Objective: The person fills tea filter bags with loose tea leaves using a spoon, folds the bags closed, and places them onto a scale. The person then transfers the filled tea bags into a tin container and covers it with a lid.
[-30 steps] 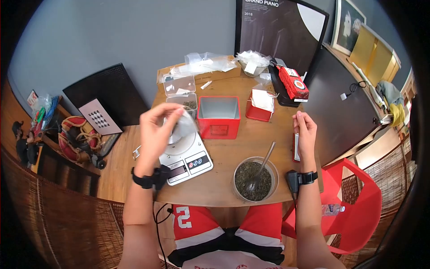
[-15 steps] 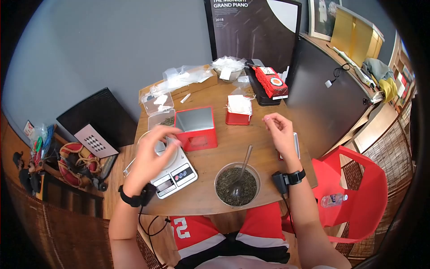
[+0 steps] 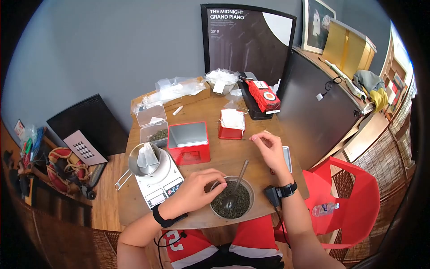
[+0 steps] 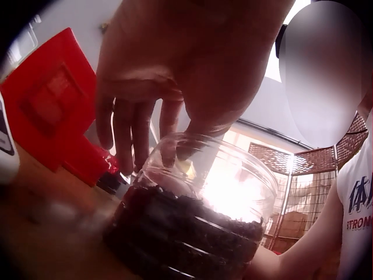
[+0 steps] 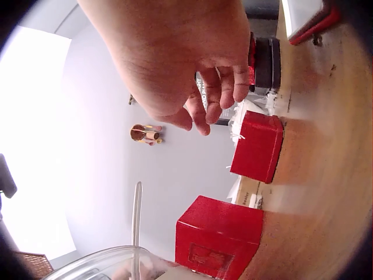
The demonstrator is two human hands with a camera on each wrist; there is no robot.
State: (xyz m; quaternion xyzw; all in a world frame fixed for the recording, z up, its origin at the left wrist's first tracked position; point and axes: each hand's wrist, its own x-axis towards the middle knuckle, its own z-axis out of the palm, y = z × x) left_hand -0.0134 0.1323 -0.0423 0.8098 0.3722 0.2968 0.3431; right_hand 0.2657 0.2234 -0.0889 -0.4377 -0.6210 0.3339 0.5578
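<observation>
A clear round tub of dark dried leaves stands near the front edge, a metal spoon leaning in it. My left hand is at the tub's left rim, fingers loosely bent; the left wrist view has this hand over the tub wall. In the air right of the small red tin, my right hand holds nothing visible, fingers bent. White bags lie in a metal pan on the white scale. The larger red tin stands open beside the scale.
A lidded plastic box with leaves sits behind the scale. At the back are a cardboard box, a bowl of white bags and a red packet. A flat tin lid lies under the right hand; a red chair stands right.
My left hand has let go of a white bag, now in the pan, and moved right from the scale to the tub. The right hand stays raised, and the view has shifted.
</observation>
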